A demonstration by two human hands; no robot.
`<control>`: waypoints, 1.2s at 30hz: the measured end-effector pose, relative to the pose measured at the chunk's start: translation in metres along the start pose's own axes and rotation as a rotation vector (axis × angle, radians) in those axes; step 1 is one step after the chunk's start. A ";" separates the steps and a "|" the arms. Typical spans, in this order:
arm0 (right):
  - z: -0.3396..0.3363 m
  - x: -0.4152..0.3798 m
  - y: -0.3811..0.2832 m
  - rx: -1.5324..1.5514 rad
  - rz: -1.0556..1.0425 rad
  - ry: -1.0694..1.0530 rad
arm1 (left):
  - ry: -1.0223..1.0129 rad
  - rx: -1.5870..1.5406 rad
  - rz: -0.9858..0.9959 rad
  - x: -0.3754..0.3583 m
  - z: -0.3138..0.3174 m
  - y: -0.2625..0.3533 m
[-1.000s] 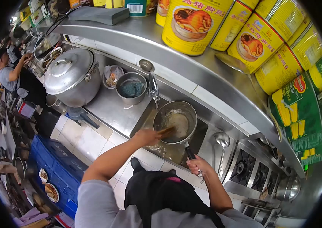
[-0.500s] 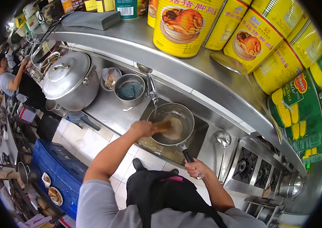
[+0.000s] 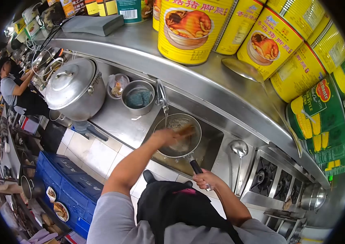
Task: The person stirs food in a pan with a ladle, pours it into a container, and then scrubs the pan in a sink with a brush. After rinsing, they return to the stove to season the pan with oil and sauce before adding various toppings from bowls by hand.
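Left of the stove (image 3: 265, 175), over the sink (image 3: 212, 142), the pan (image 3: 192, 142) is held by its black handle (image 3: 196, 166), enclosed by the right hand (image 3: 206, 179); a blurred brown brush (image 3: 186, 130) inside is clasped by the left hand (image 3: 165, 138).

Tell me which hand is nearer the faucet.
Left: the left hand is over the pan, below the faucet in view; the right hand is farther off, gripping the pan's handle.
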State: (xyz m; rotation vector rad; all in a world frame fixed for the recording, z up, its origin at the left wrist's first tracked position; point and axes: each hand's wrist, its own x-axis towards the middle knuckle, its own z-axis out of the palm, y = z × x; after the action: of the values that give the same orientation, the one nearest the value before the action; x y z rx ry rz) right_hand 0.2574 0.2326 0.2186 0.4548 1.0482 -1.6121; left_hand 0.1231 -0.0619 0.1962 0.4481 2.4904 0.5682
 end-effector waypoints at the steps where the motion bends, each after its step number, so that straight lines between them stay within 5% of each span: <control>1: -0.004 0.004 0.001 0.043 0.012 0.005 | -0.048 0.045 0.068 0.001 0.010 0.015; 4: -0.027 -0.002 0.002 0.048 -0.010 -0.004 | -0.071 0.075 0.195 -0.019 0.034 0.011; 6: -0.038 -0.010 0.008 0.093 -0.036 -0.064 | -0.151 0.165 -0.010 -0.050 0.019 -0.003; 10: -0.022 -0.007 0.017 0.138 0.037 -0.139 | 0.001 0.202 -0.363 -0.029 0.002 -0.031; 14: -0.012 0.024 0.020 0.165 0.116 -0.104 | 0.066 0.332 0.003 -0.004 0.015 0.028; 19: -0.027 0.014 0.018 0.032 0.080 -0.026 | 0.040 -0.009 0.256 -0.024 0.063 0.041; 25: -0.014 0.026 0.031 0.178 0.124 -0.104 | 0.286 -0.414 -0.075 0.037 0.090 0.042; 28: -0.013 0.018 0.027 0.122 0.084 -0.105 | 0.278 -0.440 0.123 0.023 0.101 0.056; 30: -0.010 0.015 0.025 0.091 0.056 -0.046 | 0.280 -0.498 0.052 0.030 0.083 0.047; 32: -0.008 0.015 0.019 0.109 0.058 -0.059 | 0.240 -0.774 -0.282 0.010 0.037 0.066; 33: -0.005 0.013 0.020 0.071 0.063 -0.042 | 0.379 -0.487 -0.061 0.048 0.092 0.044; 36: 0.000 0.011 0.016 0.026 0.071 -0.027 | 0.417 -0.597 0.095 0.026 0.106 0.063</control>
State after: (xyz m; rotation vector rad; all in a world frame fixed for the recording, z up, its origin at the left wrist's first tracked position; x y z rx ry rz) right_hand 0.2686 0.2266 0.2038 0.4811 0.9815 -1.5667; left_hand 0.1752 0.0347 0.1348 0.2244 2.5050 1.5139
